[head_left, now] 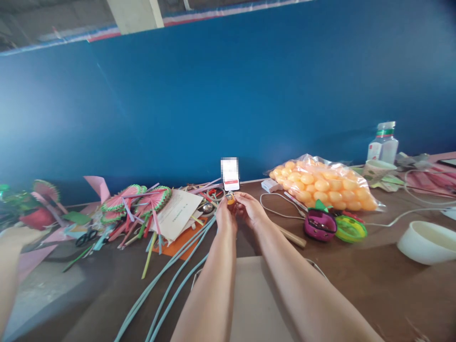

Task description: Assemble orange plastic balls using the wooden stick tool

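Note:
Both my left hand [225,216] and my right hand [249,209] are out in front of me, close together, with fingers closed. Between the fingertips is a small orange-and-silver object [231,198], too small to tell its kind. Just beyond it a smartphone [231,183] with a lit white screen stands upright near the blue wall. Below my forearms lies a flat beige board or box lid [254,285]. Left of my left hand, long pale-blue strips or tubes [171,270] run over the brown table.
Paper crafts [137,204], white sheets [176,213] and scissors [85,237] crowd the left. On the right are a bag of orange balls [320,183], a purple container [319,227], a white roll [427,244] and bottles [384,142]. Another person's arm [9,266] shows at far left.

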